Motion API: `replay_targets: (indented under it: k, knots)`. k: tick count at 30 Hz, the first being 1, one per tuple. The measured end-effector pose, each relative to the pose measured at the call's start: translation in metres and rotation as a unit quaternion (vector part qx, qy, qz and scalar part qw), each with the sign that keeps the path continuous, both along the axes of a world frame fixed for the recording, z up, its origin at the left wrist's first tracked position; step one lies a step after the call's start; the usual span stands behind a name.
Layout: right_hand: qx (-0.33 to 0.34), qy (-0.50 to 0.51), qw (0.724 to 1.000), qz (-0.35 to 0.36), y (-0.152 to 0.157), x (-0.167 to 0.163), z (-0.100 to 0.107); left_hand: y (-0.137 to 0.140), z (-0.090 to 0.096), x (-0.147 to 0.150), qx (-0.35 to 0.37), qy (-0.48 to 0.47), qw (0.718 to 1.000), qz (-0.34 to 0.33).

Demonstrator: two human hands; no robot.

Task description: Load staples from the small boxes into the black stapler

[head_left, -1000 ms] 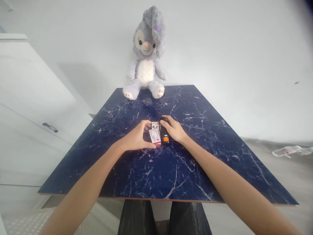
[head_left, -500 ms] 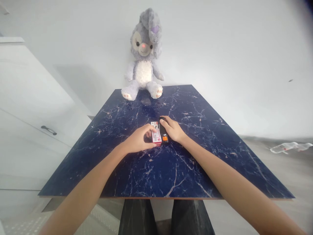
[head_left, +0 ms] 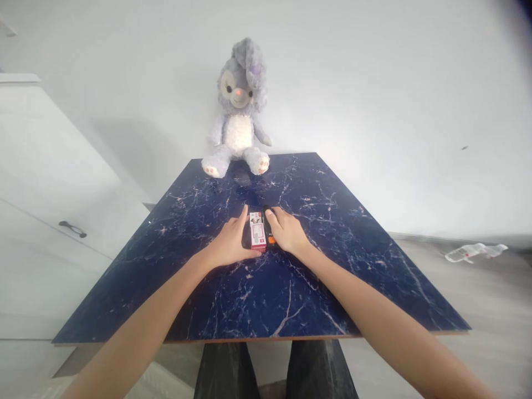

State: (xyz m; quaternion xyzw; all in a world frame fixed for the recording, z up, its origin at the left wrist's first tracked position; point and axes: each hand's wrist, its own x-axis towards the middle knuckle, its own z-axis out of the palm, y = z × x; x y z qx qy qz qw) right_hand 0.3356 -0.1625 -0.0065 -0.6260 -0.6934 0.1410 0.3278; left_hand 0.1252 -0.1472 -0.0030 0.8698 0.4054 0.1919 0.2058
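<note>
A small red-and-white box (head_left: 257,234) rests near the middle of the blue table, printed side up. My left hand (head_left: 230,241) is around its left side, fingers stretched out and apart. The thumb lies at the box's near end, and the index finger points past its far left corner. Against the box's right side stands a black object with an orange patch (head_left: 271,240); its kind cannot be made out. My right hand (head_left: 286,228) wraps round this black object, thumb on top, covering much of it.
A grey plush rabbit (head_left: 239,119) sits at the far edge of the dark blue marbled table (head_left: 282,299), against the wall. White drawers with a dark handle (head_left: 72,228) stand at left. Clear plastic packaging (head_left: 474,252) lies on the floor at right.
My left fingers have lifted off the top of the box and straightened beside it. The whole view has shifted slightly. My right hand still holds the black object.
</note>
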Motion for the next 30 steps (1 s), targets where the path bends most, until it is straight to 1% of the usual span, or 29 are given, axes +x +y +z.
replay_targets:
  k: [3, 5, 8, 11, 13, 16, 20, 24, 27, 30]
  knots:
    - [-0.044, -0.012, 0.999, 0.01, -0.004, -0.001, 0.003, 0.001, -0.003, 0.003, 0.015, 0.007, 1.0, 0.007]
    - [-0.056, -0.007, 0.998, 0.02, -0.004, 0.0, 0.004, 0.001, -0.005, 0.006, 0.021, 0.008, 1.0, 0.014]
    - [-0.044, -0.005, 0.999, 0.011, -0.002, 0.006, 0.003, 0.005, -0.009, 0.013, 0.024, 0.011, 0.999, 0.029]
    - [-0.022, -0.007, 0.999, -0.026, 0.003, 0.018, 0.001, 0.017, -0.014, 0.033, 0.044, 0.018, 0.998, 0.027]
    - [-0.007, 0.0, 0.998, -0.06, 0.007, 0.033, -0.001, 0.03, -0.015, 0.056, 0.065, 0.023, 0.997, 0.017]
    - [0.026, 0.009, 0.994, -0.102, 0.015, 0.066, -0.006, 0.053, -0.014, 0.105, 0.095, 0.029, 0.995, 0.006]
    - [0.046, -0.026, 0.988, -0.145, 0.024, 0.131, -0.011, 0.078, -0.012, 0.183, 0.106, 0.032, 0.994, -0.013]
    - [0.06, -0.062, 0.985, -0.146, 0.027, 0.197, -0.017, 0.091, -0.012, 0.251, 0.086, 0.025, 0.996, -0.029]
    - [0.056, -0.012, 0.98, -0.19, 0.029, 0.224, -0.022, 0.097, -0.017, 0.285, 0.084, 0.023, 0.995, -0.052]
    - [0.039, 0.049, 0.972, -0.224, 0.032, 0.231, -0.025, 0.1, -0.023, 0.298, 0.088, 0.027, 0.994, -0.059]
